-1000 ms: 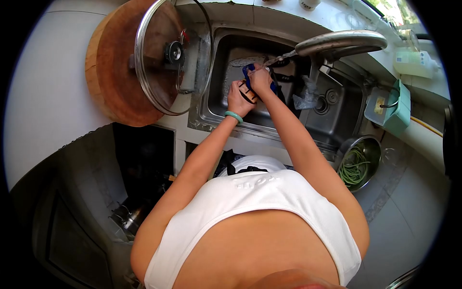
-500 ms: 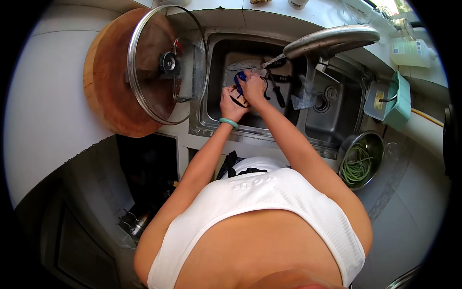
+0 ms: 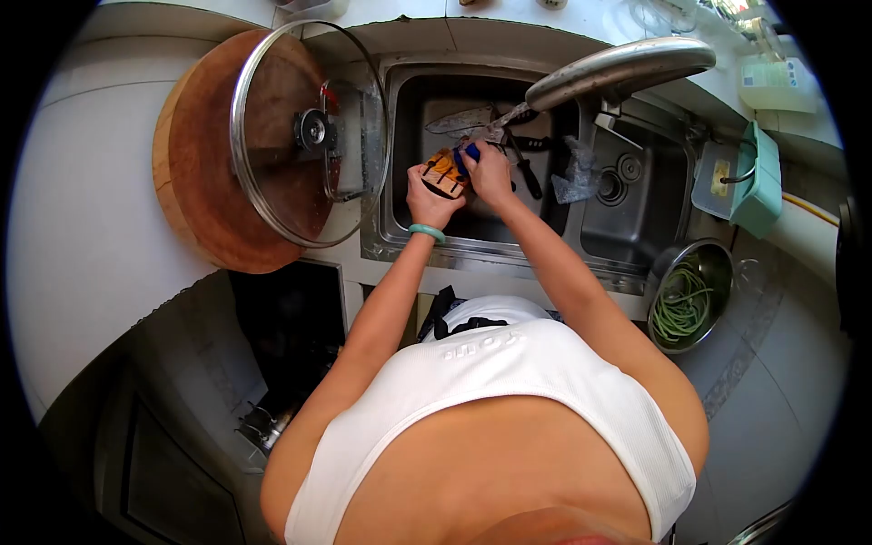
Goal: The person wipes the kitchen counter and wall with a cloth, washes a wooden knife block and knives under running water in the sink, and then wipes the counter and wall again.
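L hand curled round block, R hand round blue item, btl label illegible

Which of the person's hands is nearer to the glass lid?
Left. The left hand is over the sink, to the right of the glass lid; the right hand is farther right, beyond the left.

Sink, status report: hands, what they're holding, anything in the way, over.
Left hand gripping striped wooden-looking piece. Right hand holding blue item beside it. Tap running just beyond; dark-handled utensils lying close by in sink.
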{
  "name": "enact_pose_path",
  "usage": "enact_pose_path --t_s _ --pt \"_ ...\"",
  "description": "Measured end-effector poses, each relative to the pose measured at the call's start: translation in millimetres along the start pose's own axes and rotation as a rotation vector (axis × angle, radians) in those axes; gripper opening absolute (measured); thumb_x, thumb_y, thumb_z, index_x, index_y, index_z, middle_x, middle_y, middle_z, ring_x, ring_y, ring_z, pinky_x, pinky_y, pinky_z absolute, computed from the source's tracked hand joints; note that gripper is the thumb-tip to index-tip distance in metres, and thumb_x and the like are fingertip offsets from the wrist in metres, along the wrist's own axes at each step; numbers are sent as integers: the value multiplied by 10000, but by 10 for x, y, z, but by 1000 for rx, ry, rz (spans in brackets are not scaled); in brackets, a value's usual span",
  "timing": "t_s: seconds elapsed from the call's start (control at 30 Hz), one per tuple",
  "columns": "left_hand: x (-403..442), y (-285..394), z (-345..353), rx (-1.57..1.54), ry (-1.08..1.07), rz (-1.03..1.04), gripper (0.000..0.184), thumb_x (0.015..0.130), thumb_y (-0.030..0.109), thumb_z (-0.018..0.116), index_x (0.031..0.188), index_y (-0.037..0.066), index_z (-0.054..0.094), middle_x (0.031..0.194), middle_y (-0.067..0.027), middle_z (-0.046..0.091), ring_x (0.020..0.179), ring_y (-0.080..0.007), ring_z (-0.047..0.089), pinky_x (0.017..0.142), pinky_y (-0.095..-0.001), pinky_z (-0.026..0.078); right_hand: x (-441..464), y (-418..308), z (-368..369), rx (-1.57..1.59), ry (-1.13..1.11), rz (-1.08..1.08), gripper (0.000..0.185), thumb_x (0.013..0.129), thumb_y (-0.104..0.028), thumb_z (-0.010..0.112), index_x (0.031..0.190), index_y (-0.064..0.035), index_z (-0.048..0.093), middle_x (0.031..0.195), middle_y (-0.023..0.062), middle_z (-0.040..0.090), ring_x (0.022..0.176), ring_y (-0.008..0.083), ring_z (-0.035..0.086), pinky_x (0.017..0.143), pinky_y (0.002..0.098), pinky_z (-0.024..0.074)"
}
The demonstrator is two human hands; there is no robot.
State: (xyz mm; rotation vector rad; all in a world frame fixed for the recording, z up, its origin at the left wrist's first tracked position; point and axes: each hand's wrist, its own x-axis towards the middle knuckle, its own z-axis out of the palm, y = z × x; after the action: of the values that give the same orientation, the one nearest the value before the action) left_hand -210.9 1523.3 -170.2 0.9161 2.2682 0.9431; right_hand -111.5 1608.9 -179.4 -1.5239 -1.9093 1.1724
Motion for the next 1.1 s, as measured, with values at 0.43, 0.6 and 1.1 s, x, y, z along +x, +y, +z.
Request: enact_pose_path --t_s 0.43,0.6,1.1 --pt "-17 -363 349 -763 -222 -773 782 697 60 748 1290 11 241 1131 -194 492 949 -322 586 691 -475 570 -397 252 82 214 -36 84 398 739 -301 706 1075 -112 606 967 125 588 927 316 579 797 365 455" --pt "14 -380 379 -781 -265 -760 826 689 -11 729 1317 -18 192 1126 -195 506 937 -293 601 717 -485 565 24 535 268 -78 61 -37 278 749 -206 679 1007 -111 633 981 123 579 884 346 571 737 411 460" --pt "209 -330 338 -755 -337 -821 657 674 13 739 1212 -1 363 1099 -162 517 923 -279 608 687 -452 586 209 547 275 27 -136 -80 239 710 -90 676 947 -91 650 941 93 611 928 317 580 749 378 458"
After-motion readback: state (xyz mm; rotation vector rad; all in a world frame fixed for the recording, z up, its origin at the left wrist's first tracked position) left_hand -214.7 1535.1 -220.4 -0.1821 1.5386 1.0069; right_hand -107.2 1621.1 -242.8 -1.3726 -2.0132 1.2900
